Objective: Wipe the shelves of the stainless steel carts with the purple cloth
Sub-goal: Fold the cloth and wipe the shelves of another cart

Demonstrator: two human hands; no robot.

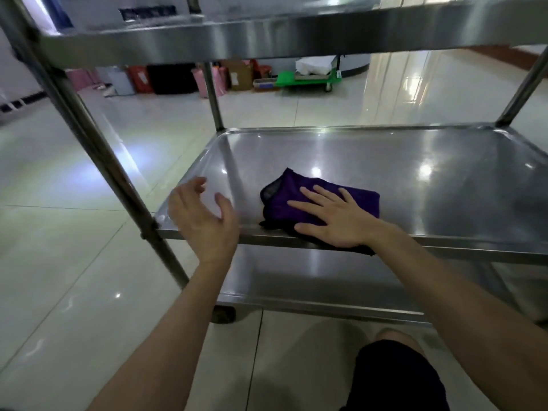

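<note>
1. I see my right hand (335,221) lying flat, palm down, fingers straight and spread, pressing on the purple cloth (366,200) without curling round it.
2. The cloth lies directly under that hand. It reaches past the fingertips toward the far side and out to the right of the hand, and its near edge hangs a little over the front lip by my wrist.
3. My left hand (204,218) is to the left of the cloth and apart from it, at the front left corner of the shelf. Its fingers are loosely spread and it holds nothing. I cannot tell whether it touches the metal.
4. Both hands are at the middle shelf (415,161) of the stainless steel cart (98,149), with the cloth in its front left part.
5. The top shelf (267,34) runs overhead and the bottom shelf (311,280) shows below my forearms.
6. Beyond the cart, across the glossy tiled floor (59,232), stand a green trolley (305,78) and a row of bags (166,78).
</note>
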